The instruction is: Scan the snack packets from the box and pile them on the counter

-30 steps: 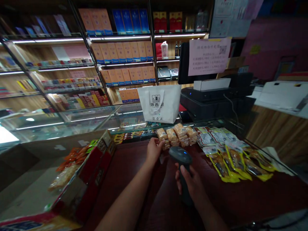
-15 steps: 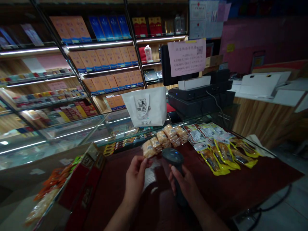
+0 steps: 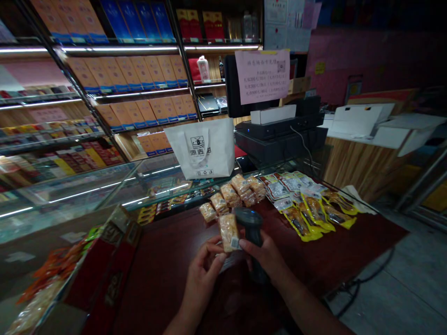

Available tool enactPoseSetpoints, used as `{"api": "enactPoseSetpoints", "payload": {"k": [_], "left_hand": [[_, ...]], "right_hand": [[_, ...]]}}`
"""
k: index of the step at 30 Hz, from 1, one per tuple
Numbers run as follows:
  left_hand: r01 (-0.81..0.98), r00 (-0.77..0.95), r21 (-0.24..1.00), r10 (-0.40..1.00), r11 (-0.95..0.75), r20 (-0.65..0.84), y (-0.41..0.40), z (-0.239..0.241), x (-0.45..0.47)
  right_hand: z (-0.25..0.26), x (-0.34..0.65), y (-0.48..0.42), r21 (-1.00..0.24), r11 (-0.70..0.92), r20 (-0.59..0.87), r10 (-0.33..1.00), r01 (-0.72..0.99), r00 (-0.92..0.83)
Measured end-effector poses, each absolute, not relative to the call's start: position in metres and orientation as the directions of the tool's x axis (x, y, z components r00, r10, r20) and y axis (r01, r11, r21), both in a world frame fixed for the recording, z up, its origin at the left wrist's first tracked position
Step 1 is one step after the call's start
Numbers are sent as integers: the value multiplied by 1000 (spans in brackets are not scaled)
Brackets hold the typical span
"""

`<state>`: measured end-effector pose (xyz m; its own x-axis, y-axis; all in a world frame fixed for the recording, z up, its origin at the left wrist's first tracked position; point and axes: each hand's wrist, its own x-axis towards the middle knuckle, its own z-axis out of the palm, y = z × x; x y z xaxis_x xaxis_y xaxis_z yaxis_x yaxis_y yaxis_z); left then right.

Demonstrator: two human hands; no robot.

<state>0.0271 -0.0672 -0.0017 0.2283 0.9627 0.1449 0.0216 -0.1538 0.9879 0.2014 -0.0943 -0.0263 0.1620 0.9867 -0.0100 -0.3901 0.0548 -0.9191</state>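
My left hand [image 3: 206,263] pinches a clear-wrapped pastry snack [image 3: 228,229] by its lower end, with a barcode label facing up near its right corner. My right hand [image 3: 261,253] is wrapped around the handle of a dark barcode scanner [image 3: 248,217], whose head is beside the snack. The right thumb tip is close to the barcode label; whether it touches I cannot tell. Just beyond the hands, several similar wrapped snacks [image 3: 230,194] lie in a row on the dark red counter [image 3: 164,260].
Yellow-edged food packets [image 3: 310,214] and silver pouches [image 3: 279,186] lie on the right. Behind the snacks stands a white tote bag [image 3: 204,151], beside a black cash register [image 3: 279,135]. An open carton [image 3: 101,265] with bagged goods is at the left.
My left hand has lifted a wrapped snack from the row's near end and brought it beside the scanner. The camera view has shifted slightly right.
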Motion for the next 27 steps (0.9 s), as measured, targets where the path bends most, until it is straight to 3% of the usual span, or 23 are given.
{"api": "enactPoseSetpoints", "payload": {"k": [5, 8, 22, 27], "left_hand": [[-245, 276, 956, 957, 160, -89, -62, -5, 27], [-353, 292, 906, 948, 233, -130, -59, -1, 26], [-387, -119, 922, 992, -7, -42, -25, 7, -13], [-367, -156, 928, 988, -67, 10, -25, 5, -13]], "right_hand": [[-26, 199, -96, -944, -5, -50, 991, -330, 126], [-28, 199, -97, -954, -11, -48, 992, -300, 117], [-31, 195, -109, -930, 18, 39, 998, -368, -51], [-31, 195, -110, -921, 13, 52, 995, -389, -89]]}}
